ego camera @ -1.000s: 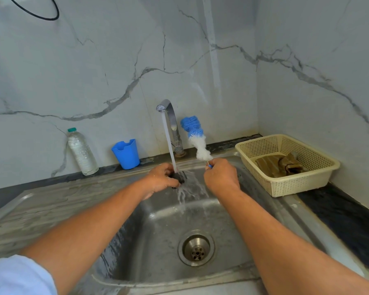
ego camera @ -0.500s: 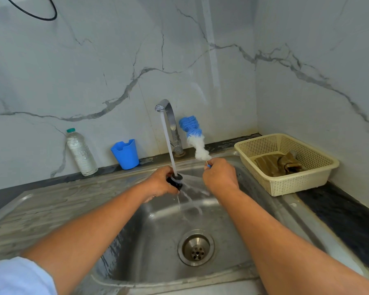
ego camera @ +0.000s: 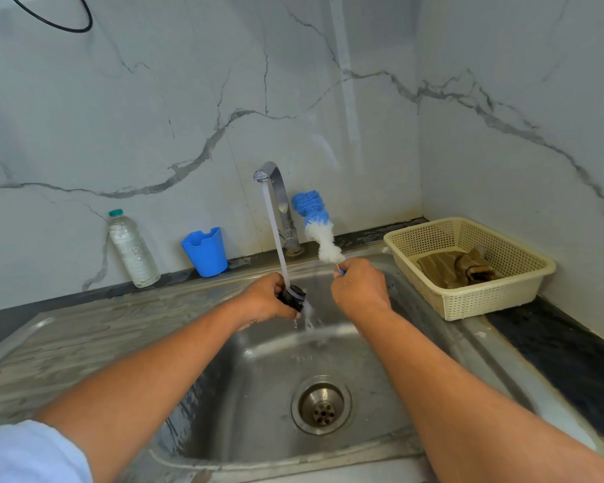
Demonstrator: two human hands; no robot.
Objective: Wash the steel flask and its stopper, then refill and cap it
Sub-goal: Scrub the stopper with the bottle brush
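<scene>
Over rear edge of sink (ego camera: 251, 385), head view: left hand (ego camera: 264, 298) curls round black stopper (ego camera: 292, 297), held under stream from tap (ego camera: 280, 193). Right hand (ego camera: 358, 291), just beside, fist closed on handle of bottle brush (ego camera: 316, 224); blue-white head upright near tap. Rear ledge, left: plastic bottle (ego camera: 131, 249), print too small to read; blue cup (ego camera: 205, 251). Right corner: cream basket (ego camera: 468, 303) holding brown cloth (ego camera: 457, 270).

1. A steel sink top (ego camera: 84, 343), its drainboard on the left, is set into a dark counter (ego camera: 555, 353).
2. At the back, against the wall, a clear plastic bottle (ego camera: 131, 251) stands upright, with a blue cup (ego camera: 205, 252) near it.
3. A cream basket (ego camera: 468, 305) sits in the right corner, straddling steel and counter.
</scene>
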